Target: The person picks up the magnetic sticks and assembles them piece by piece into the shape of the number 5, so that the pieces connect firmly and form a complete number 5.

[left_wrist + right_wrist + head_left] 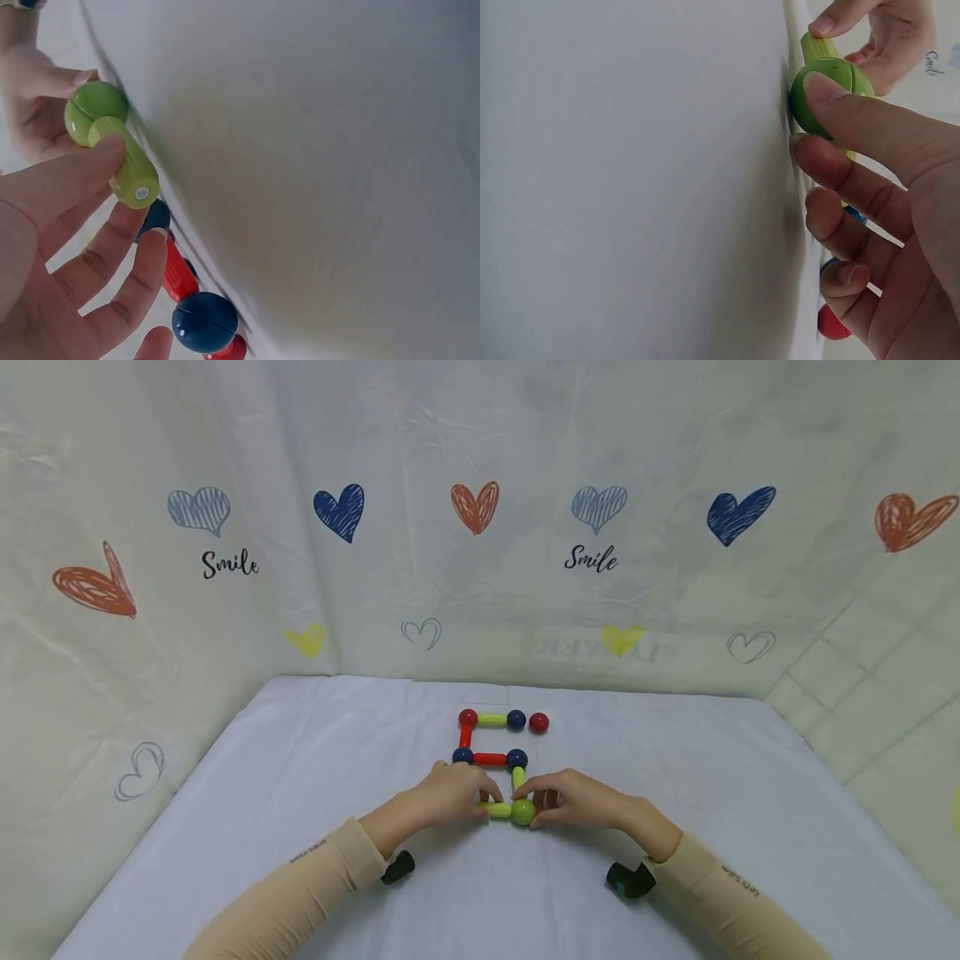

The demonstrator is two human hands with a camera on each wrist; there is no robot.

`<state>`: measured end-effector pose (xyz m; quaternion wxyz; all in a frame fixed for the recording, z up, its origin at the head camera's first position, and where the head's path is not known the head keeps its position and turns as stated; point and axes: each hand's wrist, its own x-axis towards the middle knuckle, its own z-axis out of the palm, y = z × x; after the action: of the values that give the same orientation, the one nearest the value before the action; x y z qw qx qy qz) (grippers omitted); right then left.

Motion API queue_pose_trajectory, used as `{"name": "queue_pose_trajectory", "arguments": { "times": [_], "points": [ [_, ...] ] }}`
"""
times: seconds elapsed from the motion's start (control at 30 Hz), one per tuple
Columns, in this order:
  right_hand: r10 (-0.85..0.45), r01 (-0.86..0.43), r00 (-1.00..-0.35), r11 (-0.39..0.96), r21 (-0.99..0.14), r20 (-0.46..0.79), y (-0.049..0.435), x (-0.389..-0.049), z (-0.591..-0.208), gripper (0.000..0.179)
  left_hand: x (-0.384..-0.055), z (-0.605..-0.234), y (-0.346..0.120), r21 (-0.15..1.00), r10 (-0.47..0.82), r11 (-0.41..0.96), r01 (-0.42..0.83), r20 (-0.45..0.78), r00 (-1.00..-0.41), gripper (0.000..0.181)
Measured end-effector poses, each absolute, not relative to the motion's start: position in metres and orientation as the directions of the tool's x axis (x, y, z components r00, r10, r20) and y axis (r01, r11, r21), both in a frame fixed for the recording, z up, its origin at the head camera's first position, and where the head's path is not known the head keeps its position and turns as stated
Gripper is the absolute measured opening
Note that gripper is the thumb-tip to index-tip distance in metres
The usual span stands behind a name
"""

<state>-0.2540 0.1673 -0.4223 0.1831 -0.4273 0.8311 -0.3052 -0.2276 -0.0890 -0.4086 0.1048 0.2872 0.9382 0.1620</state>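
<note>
My left hand (452, 793) pinches a yellow-green magnetic rod (135, 176) between thumb and fingers. The rod's far end meets a green ball (522, 812), which my right hand (576, 798) holds with thumb and fingers. Another yellow-green rod (519, 778) runs from near that ball up to a blue ball (517, 760). A red rod (491, 760) joins this to a second blue ball (462, 755), partly behind my left hand. Above it, an upright red rod (466, 737) leads to a red ball (468, 717), then a yellow-green rod (492, 720) and a blue ball (516, 720).
A separate red ball (538, 722) lies just right of the top blue ball. White cloth (300, 793) covers the table. Behind it hangs a pale curtain (480, 585) with printed hearts. A dark wrist camera (630, 880) sits under the right sleeve.
</note>
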Motion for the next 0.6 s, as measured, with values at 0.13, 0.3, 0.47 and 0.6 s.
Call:
{"name": "queue_pose_trajectory", "arguments": {
  "times": [0.13,0.3,0.47,0.6],
  "points": [
    [-0.823,-0.599,-0.567,0.447,-0.665,-0.042,0.168,-0.254,-0.422,0.039,-0.229,-0.41,-0.088,0.37,0.573,0.782,0.502,-0.107,-0.813,0.027],
    [-0.827,-0.606,-0.561,0.438,-0.664,-0.033,0.169,-0.255,-0.423,0.039,-0.228,-0.413,-0.089,0.375,0.564,0.787,0.49,-0.116,-0.818,0.028],
    [-0.832,-0.613,-0.554,0.425,-0.666,-0.021,0.169,-0.254,-0.422,0.039,-0.226,-0.414,-0.094,0.395,0.561,0.784,0.479,-0.121,-0.819,0.029],
    [-0.832,-0.618,-0.554,0.424,-0.662,-0.015,0.169,-0.253,-0.422,0.039,-0.227,-0.414,-0.099,0.412,0.559,0.782,0.468,-0.13,-0.819,0.03]
  ]
}}
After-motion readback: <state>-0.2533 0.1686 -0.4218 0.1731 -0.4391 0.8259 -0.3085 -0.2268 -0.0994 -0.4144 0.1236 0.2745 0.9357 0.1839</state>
